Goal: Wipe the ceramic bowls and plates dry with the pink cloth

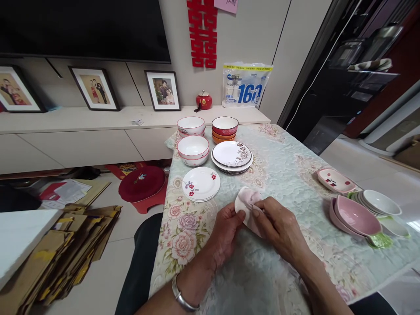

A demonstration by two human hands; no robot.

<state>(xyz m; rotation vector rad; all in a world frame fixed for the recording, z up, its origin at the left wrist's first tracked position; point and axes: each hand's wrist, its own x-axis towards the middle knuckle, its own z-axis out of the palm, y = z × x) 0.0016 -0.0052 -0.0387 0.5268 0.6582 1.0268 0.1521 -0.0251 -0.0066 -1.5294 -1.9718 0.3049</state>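
Note:
My left hand (227,229) grips the left edge of a small white dish (240,210), its thumb on the upper face. My right hand (278,223) is closed on a pale pink cloth (250,197), which lies against the dish; part of the dish is hidden behind the cloth and fingers. Just beyond my hands are a stack of white flowered plates (201,181) and a pile of larger plates (231,154). Behind them stand white red-rimmed bowls (193,148) and a stack of red and orange bowls (225,126).
At the table's right are pink leaf-shaped bowls (357,216), stacked white bowls (382,202) and an oval strawberry dish (335,180). A floral cloth (185,240) covers the table. A red stool (141,183) and flattened cardboard (65,258) are on the left floor.

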